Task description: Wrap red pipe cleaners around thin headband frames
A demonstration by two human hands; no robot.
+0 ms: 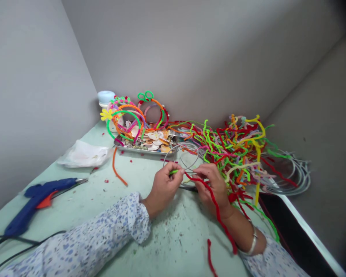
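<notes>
My left hand (165, 184) is closed in a pinch on a thin grey wire hoop (196, 148), whose loops rise behind the fingers. A short bit of green pipe cleaner (173, 172) shows in the same grip. From the left fingertips a long red pipe cleaner (213, 198) runs across my right hand (212, 186) and hangs down past the wrist. The right fingers are bent close to the left ones, closed around the red pipe cleaner near its upper end; the exact contact is partly hidden. A dark tool, mostly hidden, lies beneath the hands.
Behind the hands, a metal tray (150, 151) of shells has several finished pipe-cleaner headbands (129, 109) above it. A tangled pipe-cleaner pile (236, 146) and coiled wire hoops (301, 177) lie right. On the left are a blue glue gun (43, 196) and plastic bag (83, 154).
</notes>
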